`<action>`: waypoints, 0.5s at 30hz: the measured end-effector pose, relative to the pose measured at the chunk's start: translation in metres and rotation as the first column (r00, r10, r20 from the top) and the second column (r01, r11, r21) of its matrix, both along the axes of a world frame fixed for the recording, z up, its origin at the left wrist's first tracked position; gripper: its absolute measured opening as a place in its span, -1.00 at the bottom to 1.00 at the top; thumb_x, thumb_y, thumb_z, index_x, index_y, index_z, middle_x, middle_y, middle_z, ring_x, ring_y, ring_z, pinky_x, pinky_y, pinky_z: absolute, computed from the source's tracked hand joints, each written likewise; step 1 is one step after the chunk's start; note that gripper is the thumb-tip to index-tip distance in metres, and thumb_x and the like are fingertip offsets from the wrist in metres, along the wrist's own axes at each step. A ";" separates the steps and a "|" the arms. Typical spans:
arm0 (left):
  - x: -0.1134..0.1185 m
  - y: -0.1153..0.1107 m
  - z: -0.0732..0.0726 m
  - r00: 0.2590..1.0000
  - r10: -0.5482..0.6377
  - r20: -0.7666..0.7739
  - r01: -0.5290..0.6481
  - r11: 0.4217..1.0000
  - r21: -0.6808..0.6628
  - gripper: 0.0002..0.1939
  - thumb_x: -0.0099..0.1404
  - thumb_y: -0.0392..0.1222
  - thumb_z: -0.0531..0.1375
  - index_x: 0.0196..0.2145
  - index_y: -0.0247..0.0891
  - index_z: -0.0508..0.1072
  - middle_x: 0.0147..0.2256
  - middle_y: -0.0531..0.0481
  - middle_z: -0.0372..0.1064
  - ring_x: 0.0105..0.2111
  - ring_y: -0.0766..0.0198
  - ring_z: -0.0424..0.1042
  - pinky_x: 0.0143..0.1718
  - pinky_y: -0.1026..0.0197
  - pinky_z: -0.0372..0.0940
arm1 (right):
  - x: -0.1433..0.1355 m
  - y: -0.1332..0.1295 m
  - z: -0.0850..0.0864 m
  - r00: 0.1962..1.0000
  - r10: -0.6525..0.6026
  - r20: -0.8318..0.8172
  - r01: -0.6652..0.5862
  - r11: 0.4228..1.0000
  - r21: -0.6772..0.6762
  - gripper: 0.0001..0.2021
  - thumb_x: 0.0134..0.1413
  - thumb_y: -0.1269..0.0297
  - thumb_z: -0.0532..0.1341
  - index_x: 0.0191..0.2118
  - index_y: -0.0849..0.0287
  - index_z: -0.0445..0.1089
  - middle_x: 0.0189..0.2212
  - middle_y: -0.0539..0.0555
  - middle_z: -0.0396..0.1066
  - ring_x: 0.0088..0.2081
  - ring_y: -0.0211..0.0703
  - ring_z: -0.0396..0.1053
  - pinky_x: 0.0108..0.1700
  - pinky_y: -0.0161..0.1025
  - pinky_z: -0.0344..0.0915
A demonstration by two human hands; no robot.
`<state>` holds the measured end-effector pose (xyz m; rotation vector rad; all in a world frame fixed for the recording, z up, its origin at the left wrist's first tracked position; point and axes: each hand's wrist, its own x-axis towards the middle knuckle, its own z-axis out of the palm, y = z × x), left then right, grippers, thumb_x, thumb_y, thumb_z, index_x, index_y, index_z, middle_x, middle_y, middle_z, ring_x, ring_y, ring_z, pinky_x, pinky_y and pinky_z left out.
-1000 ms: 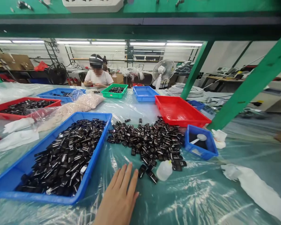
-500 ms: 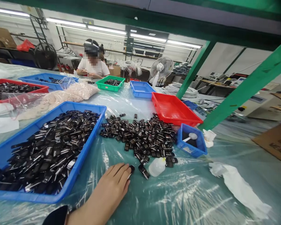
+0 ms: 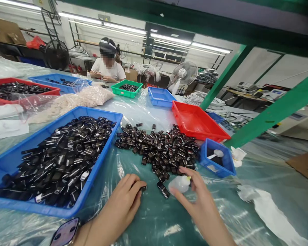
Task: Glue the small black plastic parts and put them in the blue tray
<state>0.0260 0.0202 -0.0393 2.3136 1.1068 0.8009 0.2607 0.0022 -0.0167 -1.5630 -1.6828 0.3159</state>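
Note:
My left hand (image 3: 127, 198) rests on the plastic-covered table with bent fingers closed on a small black part (image 3: 143, 188), mostly covered by the fingers. To its right, my right hand (image 3: 195, 193) is around a translucent white bottle (image 3: 179, 184) with a yellow tip, thumb on the near side and fingers on the far side. Between the hands lies a single black part (image 3: 163, 190). Just beyond them spreads a loose pile of black parts (image 3: 159, 145). A large blue tray (image 3: 97, 171) full of similar black parts stands at the left.
A small blue bin (image 3: 217, 169) with a white spoon and a red tray (image 3: 199, 121) stand at the right. White cloth (image 3: 272, 212) lies at the right front. Green posts rise beyond. Across the table sits a person (image 3: 108, 68), near a green tray (image 3: 127, 89).
My right hand has come into view and reached the bottle. My left hand stays low on the table with the black part. The view has shifted slightly.

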 end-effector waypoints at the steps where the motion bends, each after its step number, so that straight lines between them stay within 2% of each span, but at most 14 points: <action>1: -0.001 0.001 0.002 1.000 0.006 0.024 -0.005 1.000 -0.028 -0.72 0.37 -0.41 -0.04 -0.07 -0.21 0.34 -0.19 -0.09 0.33 -0.19 0.11 0.36 -0.16 0.03 0.36 | -0.006 0.010 -0.002 1.000 0.027 -0.012 -0.027 1.000 -0.003 -0.73 0.06 0.13 0.24 -0.12 0.07 0.37 -0.14 0.16 0.43 -0.10 0.09 0.41 -0.12 0.01 0.40; 3: -0.002 0.002 0.007 0.997 0.030 0.072 -0.023 0.996 -0.092 -0.78 0.40 -0.38 -0.05 -0.14 -0.20 0.34 -0.22 -0.06 0.35 -0.20 0.14 0.36 -0.16 0.07 0.35 | -0.016 0.020 -0.005 0.998 0.056 -0.037 -0.057 0.998 -0.029 -0.82 0.12 0.15 0.19 -0.19 0.09 0.39 -0.19 0.14 0.46 -0.12 0.03 0.44 -0.12 -0.05 0.42; 7: -0.004 0.002 0.017 0.987 0.082 0.135 -0.051 0.973 -0.225 -0.80 0.45 -0.31 -0.10 -0.18 -0.18 0.30 -0.31 0.00 0.36 -0.30 0.21 0.39 -0.26 0.18 0.34 | -0.022 0.015 -0.014 0.994 0.064 -0.088 -0.072 0.993 -0.095 -0.68 0.21 0.19 0.12 0.06 0.10 0.20 -0.09 0.18 0.46 -0.07 -0.05 0.46 -0.19 -0.18 0.48; 9: -0.005 0.001 0.021 0.985 0.093 0.143 -0.051 0.960 -0.276 -0.80 0.46 -0.27 -0.12 -0.19 -0.17 0.28 -0.36 0.03 0.35 -0.36 0.24 0.39 -0.33 0.22 0.32 | -0.020 0.009 -0.020 0.992 0.068 -0.103 -0.081 0.989 -0.128 -0.65 0.22 0.21 0.13 0.09 0.10 0.12 -0.09 0.17 0.47 -0.10 -0.09 0.48 -0.21 -0.24 0.49; 15: -0.002 0.001 0.018 0.976 0.191 0.107 -0.138 0.916 -0.376 -0.85 0.35 -0.21 -0.04 -0.39 -0.16 0.22 -0.52 0.11 0.19 -0.55 0.30 0.22 -0.54 0.29 0.18 | -0.017 0.001 -0.027 0.985 0.068 -0.159 -0.094 0.983 -0.158 -0.71 0.23 0.22 0.11 0.04 0.04 0.11 -0.06 0.13 0.40 -0.09 -0.14 0.45 -0.15 -0.29 0.46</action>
